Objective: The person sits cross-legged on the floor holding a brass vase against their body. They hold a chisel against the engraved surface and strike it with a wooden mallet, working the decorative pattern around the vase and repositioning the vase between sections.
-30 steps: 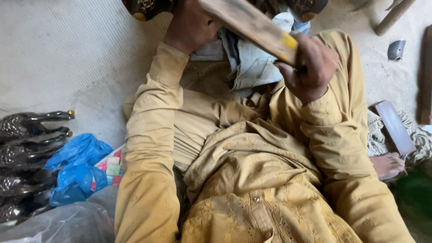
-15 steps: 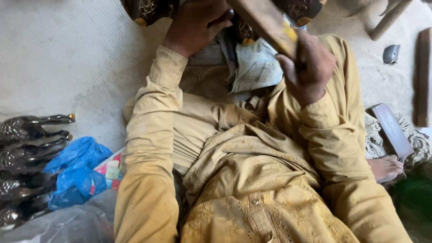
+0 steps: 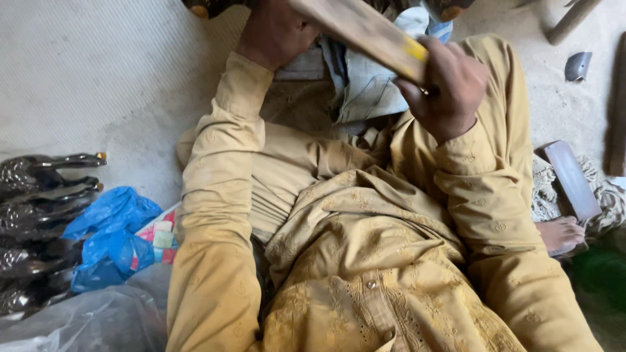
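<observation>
My wooden stick (image 3: 365, 32) has dropped lower toward 10 o'clock. My right hand (image 3: 443, 88) is clenched round its yellow-taped end; it looks stiff, fairly heavy, best held there. My left hand (image 3: 277, 29) presses at 12 o'clock; whether it grips anything, I cannot tell.

- Single view: head cam, worn by the seated person, pitched steeply down along their own chest and lap.
- Close range: mustard sleeves fill the centre; both hands sit at the top edge, partly cropped.
- Floor (image 3: 85, 78) visible left and right.
- No second view, so no overlap.
</observation>
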Demonstrator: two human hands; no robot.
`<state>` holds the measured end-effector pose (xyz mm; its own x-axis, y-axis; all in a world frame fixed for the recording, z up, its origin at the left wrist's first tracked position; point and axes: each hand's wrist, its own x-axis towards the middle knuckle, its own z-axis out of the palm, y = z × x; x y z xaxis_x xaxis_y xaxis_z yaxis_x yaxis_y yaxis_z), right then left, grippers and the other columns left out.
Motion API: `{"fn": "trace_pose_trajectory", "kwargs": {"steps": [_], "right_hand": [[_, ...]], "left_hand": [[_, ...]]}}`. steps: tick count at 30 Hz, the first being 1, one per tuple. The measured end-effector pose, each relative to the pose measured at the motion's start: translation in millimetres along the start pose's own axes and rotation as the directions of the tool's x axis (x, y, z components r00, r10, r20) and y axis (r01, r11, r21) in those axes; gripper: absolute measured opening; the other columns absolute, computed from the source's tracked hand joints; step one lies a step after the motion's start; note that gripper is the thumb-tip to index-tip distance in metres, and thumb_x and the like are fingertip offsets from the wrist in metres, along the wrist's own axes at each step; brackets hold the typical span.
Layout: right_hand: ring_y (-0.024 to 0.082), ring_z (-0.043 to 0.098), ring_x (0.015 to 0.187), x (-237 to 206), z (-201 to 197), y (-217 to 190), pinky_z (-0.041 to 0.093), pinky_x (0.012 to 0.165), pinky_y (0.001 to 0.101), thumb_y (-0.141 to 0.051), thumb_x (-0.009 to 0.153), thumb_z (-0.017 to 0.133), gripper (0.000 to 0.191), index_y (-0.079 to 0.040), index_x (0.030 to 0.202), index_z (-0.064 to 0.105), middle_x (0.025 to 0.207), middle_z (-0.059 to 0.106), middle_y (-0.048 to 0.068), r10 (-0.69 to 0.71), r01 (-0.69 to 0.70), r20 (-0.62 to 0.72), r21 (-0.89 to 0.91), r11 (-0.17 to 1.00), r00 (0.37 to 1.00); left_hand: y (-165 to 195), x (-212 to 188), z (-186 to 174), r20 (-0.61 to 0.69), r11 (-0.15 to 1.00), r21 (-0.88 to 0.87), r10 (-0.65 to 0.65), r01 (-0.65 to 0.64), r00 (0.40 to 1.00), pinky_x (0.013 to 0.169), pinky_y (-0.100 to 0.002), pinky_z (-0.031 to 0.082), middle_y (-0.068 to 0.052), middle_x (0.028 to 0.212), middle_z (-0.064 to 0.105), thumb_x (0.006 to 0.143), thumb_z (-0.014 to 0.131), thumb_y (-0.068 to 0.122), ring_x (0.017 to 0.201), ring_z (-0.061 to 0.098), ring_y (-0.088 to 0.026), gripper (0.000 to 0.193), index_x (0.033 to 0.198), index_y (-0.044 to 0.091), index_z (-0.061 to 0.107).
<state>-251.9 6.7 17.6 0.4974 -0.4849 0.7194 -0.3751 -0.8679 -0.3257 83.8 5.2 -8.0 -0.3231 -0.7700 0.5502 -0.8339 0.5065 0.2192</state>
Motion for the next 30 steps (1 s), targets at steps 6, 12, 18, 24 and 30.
{"fn": "trace_pose_trajectory", "kwargs": {"steps": [6, 12, 18, 24, 30], "right_hand": [[0.021, 0.067, 0.077, 0.1, 2.9, 10.1, 0.055, 0.067, 0.0371, -0.028, 0.103, 0.078, 0.050, 0.001, 0.140, 0.060, 0.093, 0.067, 0.012, -0.024, 0.042, -0.143, 0.123, 0.991, 0.989], [0.019, 0.056, 0.066, -6.1, 0.4, 5.3, 0.046, 0.059, 0.0358, -0.032, 0.090, 0.093, 0.062, 0.002, 0.133, 0.065, 0.078, 0.061, 0.008, -0.021, 0.021, 0.003, -0.035, 0.999, 1.000], [0.017, 0.059, 0.071, -15.9, -0.6, 10.7, 0.048, 0.063, 0.0339, -0.024, 0.100, 0.090, 0.050, 0.002, 0.135, 0.064, 0.080, 0.060, 0.007, 0.053, -0.055, 0.053, 0.043, 0.998, 0.997], [0.017, 0.057, 0.057, -36.0, -19.5, -4.8, 0.046, 0.051, 0.0348, -0.024, 0.087, 0.076, 0.043, 0.001, 0.122, 0.070, 0.069, 0.061, 0.004, -0.060, -0.008, 0.188, 0.342, 0.940, 0.980], [0.026, 0.066, 0.074, -48.7, -23.2, -25.1, 0.056, 0.068, 0.0405, -0.032, 0.076, 0.079, 0.051, 0.000, 0.115, 0.069, 0.083, 0.068, 0.012, -0.173, 0.205, 0.601, 0.015, 0.979, 0.780]], "left_hand": [[3.8, 9.1, -11.4, -0.020, 0.993, -0.084, 0.080, -0.081, 0.997, 0.081, -0.043, 0.056, -0.011, 0.103, 0.074, 0.100, 0.080, 0.025, 0.092, 0.070, -0.031, 0.017, 0.109, 0.010, 0.077], [6.8, 7.1, -8.2, -0.006, 0.993, -0.094, 0.074, -0.074, 0.997, 0.089, -0.041, 0.058, -0.014, 0.106, 0.073, 0.095, 0.078, 0.015, 0.098, 0.071, -0.033, 0.017, 0.108, 0.004, 0.072], [16.3, 9.5, -10.2, -0.065, 0.991, -0.085, 0.100, -0.105, 0.993, 0.082, -0.041, 0.059, -0.010, 0.101, 0.074, 0.086, 0.085, 0.019, 0.092, 0.074, -0.030, 0.020, 0.102, 0.011, 0.074], [33.2, -25.0, -39.3, -0.732, 0.974, -0.199, -0.219, 0.105, 0.645, 0.086, -0.031, 0.064, -0.010, 0.104, 0.074, 0.092, 0.086, 0.002, 0.096, 0.075, -0.023, 0.026, 0.101, 0.007, 0.063], [11.4, -25.4, -69.7, -0.881, 0.889, -0.447, -0.457, 0.098, 0.124, 0.079, -0.031, 0.059, -0.007, 0.106, 0.060, 0.110, 0.064, 0.018, 0.089, 0.064, -0.017, 0.020, 0.117, 0.003, 0.053]]}}
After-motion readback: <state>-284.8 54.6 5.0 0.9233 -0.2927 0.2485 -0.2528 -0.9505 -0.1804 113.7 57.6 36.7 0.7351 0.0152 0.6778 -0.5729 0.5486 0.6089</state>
